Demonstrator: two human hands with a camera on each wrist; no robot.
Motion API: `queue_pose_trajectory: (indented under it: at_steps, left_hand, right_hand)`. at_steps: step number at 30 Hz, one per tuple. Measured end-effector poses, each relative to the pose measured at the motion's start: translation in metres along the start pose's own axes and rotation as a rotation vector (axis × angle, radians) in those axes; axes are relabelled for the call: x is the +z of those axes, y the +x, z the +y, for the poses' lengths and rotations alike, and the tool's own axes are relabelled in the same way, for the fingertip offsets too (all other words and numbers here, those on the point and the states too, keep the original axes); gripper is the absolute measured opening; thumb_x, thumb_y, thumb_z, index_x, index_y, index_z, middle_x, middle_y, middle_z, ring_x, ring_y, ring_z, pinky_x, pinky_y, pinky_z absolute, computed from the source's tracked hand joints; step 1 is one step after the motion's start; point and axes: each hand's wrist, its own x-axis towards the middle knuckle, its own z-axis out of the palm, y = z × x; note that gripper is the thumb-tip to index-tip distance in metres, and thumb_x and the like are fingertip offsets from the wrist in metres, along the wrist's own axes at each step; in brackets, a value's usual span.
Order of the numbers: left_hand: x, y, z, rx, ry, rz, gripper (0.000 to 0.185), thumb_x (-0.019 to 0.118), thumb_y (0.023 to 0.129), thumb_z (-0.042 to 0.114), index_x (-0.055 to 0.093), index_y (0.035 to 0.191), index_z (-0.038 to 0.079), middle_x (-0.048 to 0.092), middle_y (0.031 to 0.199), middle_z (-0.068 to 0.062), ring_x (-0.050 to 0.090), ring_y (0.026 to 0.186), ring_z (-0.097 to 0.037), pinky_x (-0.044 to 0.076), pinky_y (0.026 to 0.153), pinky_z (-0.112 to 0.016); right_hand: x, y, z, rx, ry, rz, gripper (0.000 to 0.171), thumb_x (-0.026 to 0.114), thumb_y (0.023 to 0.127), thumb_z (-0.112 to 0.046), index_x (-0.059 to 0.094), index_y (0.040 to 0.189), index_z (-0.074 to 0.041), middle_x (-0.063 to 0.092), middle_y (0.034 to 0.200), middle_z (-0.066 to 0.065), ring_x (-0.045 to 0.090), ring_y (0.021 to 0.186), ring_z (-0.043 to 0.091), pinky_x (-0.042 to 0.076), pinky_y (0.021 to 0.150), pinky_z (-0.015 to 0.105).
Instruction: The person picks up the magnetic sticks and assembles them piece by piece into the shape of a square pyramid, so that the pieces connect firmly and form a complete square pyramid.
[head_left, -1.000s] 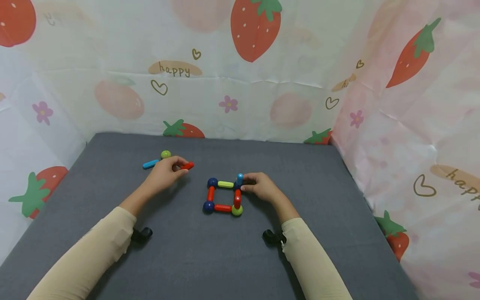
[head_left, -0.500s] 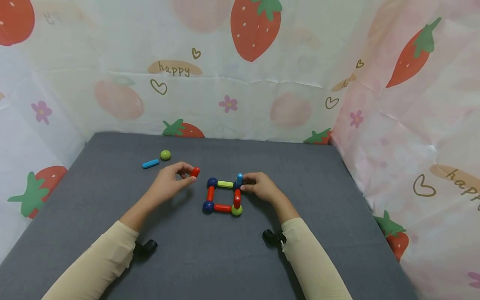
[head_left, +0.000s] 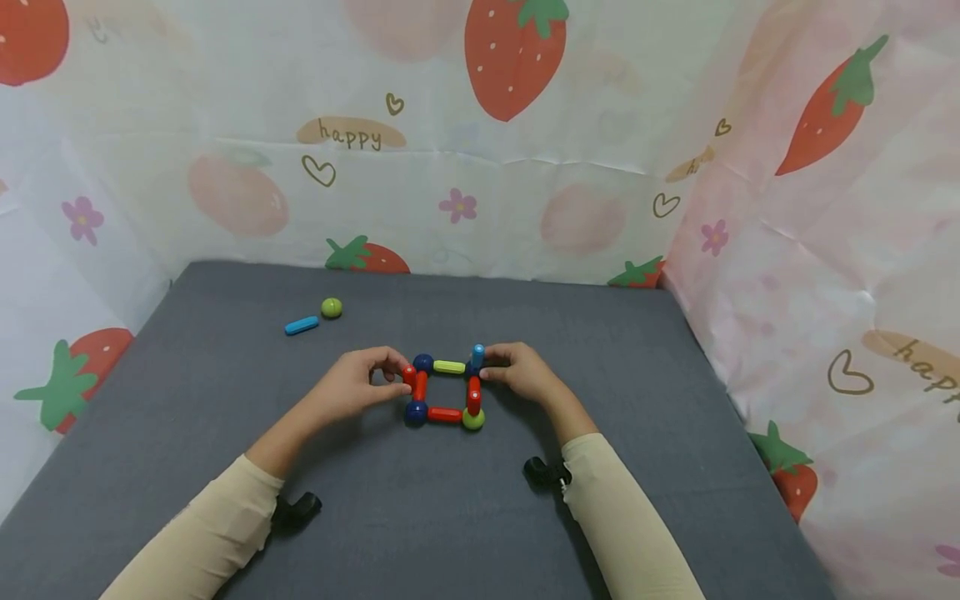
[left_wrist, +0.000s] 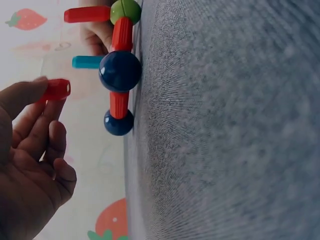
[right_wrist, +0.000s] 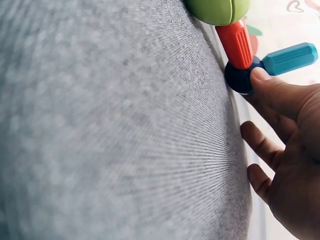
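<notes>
A square frame [head_left: 446, 392] of red and yellow-green sticks joined by balls lies on the grey mat [head_left: 450, 517]. My left hand [head_left: 397, 379] pinches a short red stick [head_left: 408, 375] upright beside the frame's left side, just off the far-left dark blue ball [head_left: 423, 362]. The left wrist view shows that red stick [left_wrist: 55, 90] between thumb and fingers, apart from the near blue ball [left_wrist: 120, 71]. My right hand [head_left: 491, 367] grips the far-right corner, where a light blue stick [head_left: 477, 357] stands up. Its thumb [right_wrist: 270, 87] presses the dark blue corner ball [right_wrist: 239, 79] under the blue stick [right_wrist: 290, 57].
A loose light blue stick [head_left: 301, 325] and a green ball [head_left: 331, 307] lie at the mat's far left. Strawberry-print sheets [head_left: 480, 167] wall the mat at the back and both sides. A green ball [head_left: 473, 419] forms the frame's near-right corner.
My left hand carried the red stick from near the loose pieces rightward and nearer, up to the frame's left side. The right hand stayed on its corner.
</notes>
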Motion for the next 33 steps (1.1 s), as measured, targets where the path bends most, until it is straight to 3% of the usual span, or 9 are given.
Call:
queue_pose_trajectory:
  at_steps: [5,10,20,33]
  left_hand:
    - [0.004,0.000,0.001,0.044,0.077,-0.070,0.020,0.081,0.090,0.027,0.069,0.106,0.026,0.068,0.105,-0.003,0.058,0.097,-0.019,0.050,0.082,-0.037]
    - [0.008,0.000,-0.003,0.077,0.129,-0.130,0.019,0.081,0.091,0.028,0.068,0.104,0.026,0.068,0.104,-0.002,0.057,0.093,-0.016,0.050,0.078,-0.033]
    - [0.009,-0.001,-0.003,0.092,0.117,-0.122,0.018,0.081,0.090,0.028,0.068,0.102,0.027,0.067,0.102,0.003,0.057,0.092,-0.015,0.049,0.079,-0.033]
    - [0.012,-0.001,-0.004,0.060,0.113,-0.131,0.018,0.081,0.090,0.029,0.068,0.102,0.026,0.067,0.101,0.001,0.058,0.092,-0.014,0.050,0.080,-0.034]
  right_hand:
    - [0.001,0.002,-0.001,0.000,-0.011,0.001,0.036,0.074,0.096,-0.021,0.071,0.130,-0.012,0.072,0.126,0.004,0.060,0.126,0.025,0.044,0.110,0.045]
    - [0.002,0.004,-0.003,-0.004,-0.011,-0.011,0.036,0.074,0.096,-0.021,0.071,0.131,-0.011,0.072,0.125,0.005,0.060,0.125,0.025,0.044,0.110,0.045]
    - [0.000,0.008,-0.006,-0.029,-0.012,-0.036,0.037,0.073,0.097,-0.021,0.070,0.132,-0.012,0.073,0.124,0.003,0.060,0.125,0.024,0.044,0.110,0.045]
    - [0.005,0.014,-0.007,-0.041,-0.024,-0.042,0.034,0.072,0.098,-0.022,0.070,0.131,-0.015,0.072,0.126,0.001,0.059,0.128,0.023,0.043,0.111,0.045]
